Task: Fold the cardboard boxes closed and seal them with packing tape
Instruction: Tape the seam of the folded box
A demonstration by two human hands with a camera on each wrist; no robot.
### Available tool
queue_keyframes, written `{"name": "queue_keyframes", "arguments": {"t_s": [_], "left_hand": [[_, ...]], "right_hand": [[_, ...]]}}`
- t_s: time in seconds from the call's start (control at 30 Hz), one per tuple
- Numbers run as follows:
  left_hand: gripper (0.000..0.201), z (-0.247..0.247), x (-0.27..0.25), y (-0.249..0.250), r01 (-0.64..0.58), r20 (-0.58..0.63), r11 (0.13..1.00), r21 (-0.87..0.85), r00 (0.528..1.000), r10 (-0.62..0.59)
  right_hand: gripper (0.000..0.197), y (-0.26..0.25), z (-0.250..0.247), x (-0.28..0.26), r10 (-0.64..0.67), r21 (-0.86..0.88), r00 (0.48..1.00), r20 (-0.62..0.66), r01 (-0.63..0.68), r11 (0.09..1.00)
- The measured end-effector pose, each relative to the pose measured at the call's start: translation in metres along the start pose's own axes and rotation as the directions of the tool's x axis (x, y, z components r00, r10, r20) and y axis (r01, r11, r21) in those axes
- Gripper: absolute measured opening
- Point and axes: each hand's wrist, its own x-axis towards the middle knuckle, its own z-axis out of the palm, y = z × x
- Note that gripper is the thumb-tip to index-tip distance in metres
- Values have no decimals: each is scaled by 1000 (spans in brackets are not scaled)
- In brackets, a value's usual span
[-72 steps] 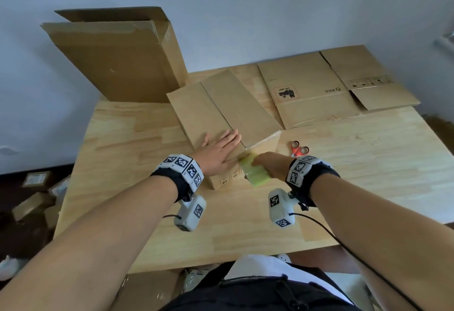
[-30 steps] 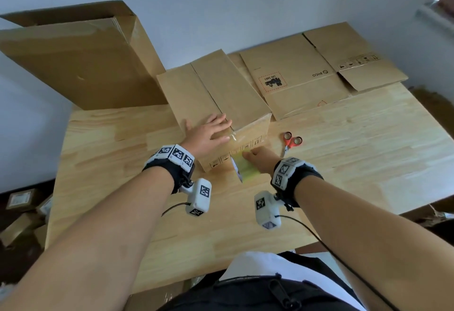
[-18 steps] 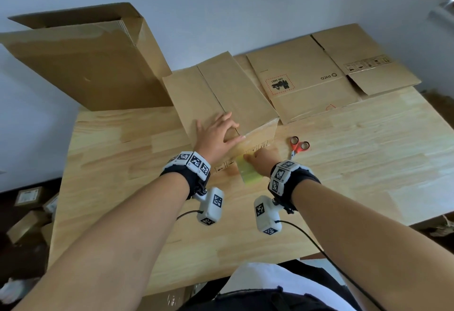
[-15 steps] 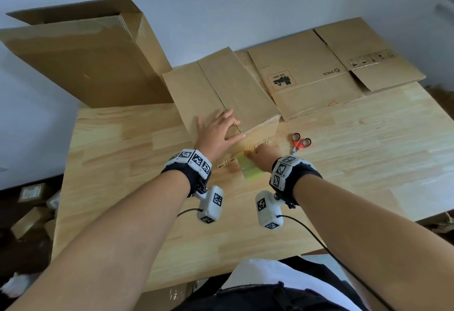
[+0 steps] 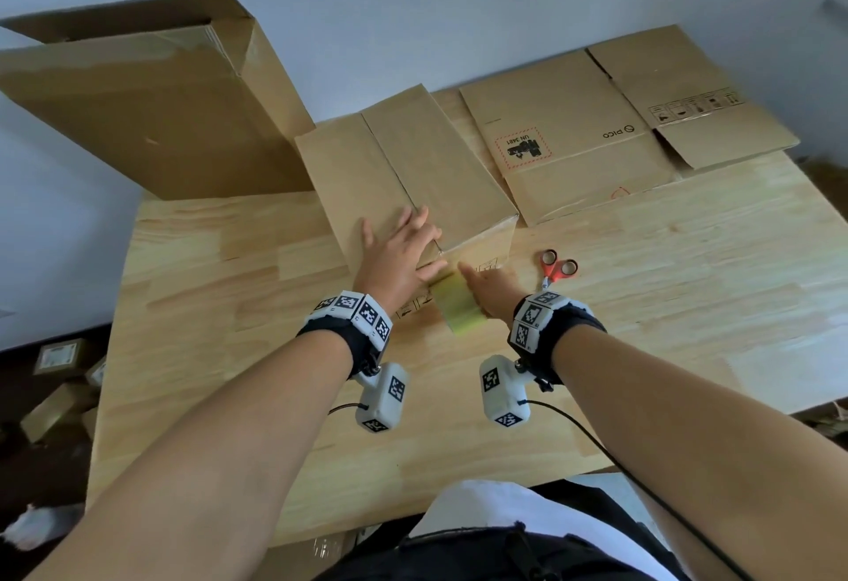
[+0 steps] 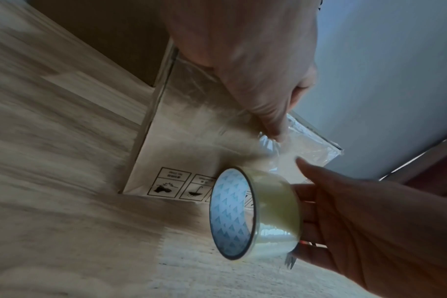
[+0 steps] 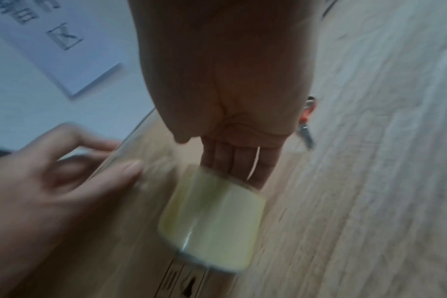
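Observation:
A closed cardboard box (image 5: 413,177) stands mid-table with its two top flaps meeting along a centre seam. My left hand (image 5: 404,250) lies flat on the top at the front edge, fingers straight. Its thumb (image 6: 268,121) presses clear tape onto the box front (image 6: 191,141). Just below, my right hand (image 5: 486,287) grips the yellowish tape roll (image 5: 459,305) against the front face, low and close to the table. The roll (image 6: 253,213) is held around its rim by the right fingers. The right wrist view shows the roll (image 7: 212,217) blurred.
Red-handled scissors (image 5: 557,266) lie on the wooden table (image 5: 688,305) right of the box. Flattened cartons (image 5: 573,140) cover the back right. A large open carton (image 5: 151,108) leans at the back left. Small boxes (image 5: 55,397) sit on the floor to the left.
My right hand has drawn the tape roll from the box's top front edge down the front face. The left hand stays on the top, its thumb now over the front edge.

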Motion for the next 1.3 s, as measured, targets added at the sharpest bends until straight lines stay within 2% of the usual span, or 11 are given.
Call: {"name": "queue_keyframes", "arguments": {"t_s": [0.07, 0.1, 0.17, 0.23, 0.4, 0.47, 0.53, 0.67, 0.87, 1.0, 1.3], "left_hand": [[36, 1, 0, 1, 6, -5, 1000, 4, 1000, -6], [36, 1, -1, 1, 9, -9, 1000, 3, 1000, -9], [37, 2, -1, 2, 19, -17, 1000, 2, 1000, -19], [39, 2, -2, 2, 33, -21, 999, 15, 999, -33], [41, 3, -1, 2, 41, -33, 999, 20, 999, -41], [41, 4, 0, 2, 35, -52, 999, 15, 998, -34], [41, 6, 1, 1, 38, -61, 999, 18, 997, -37], [43, 6, 2, 0, 28, -85, 999, 34, 996, -25], [47, 7, 0, -1, 20, -92, 999, 45, 996, -16], [46, 8, 1, -1, 26, -95, 999, 33, 995, -22], [43, 9, 3, -3, 12, -107, 999, 37, 994, -8]], "right_hand": [[56, 10, -10, 3, 51, 238, 998, -29, -43, 970], [48, 16, -18, 4, 80, 256, 995, -54, -63, 965], [30, 29, -36, 4, 144, 86, 979, -147, -132, 988], [33, 45, -47, 15, 226, 27, 934, -276, -228, 973], [49, 64, -61, 25, 156, -175, 969, -190, -189, 966], [44, 70, -60, 33, 154, -230, 979, -134, -182, 956], [34, 73, -64, 38, 186, -184, 978, -91, -200, 962], [43, 78, -67, 43, 190, -203, 972, -137, -215, 955], [26, 79, -61, 42, 113, -262, 977, -181, -158, 952], [24, 76, -61, 37, 68, -353, 969, -238, -152, 923], [26, 79, -62, 29, -19, -446, 980, -199, -73, 892]]}}
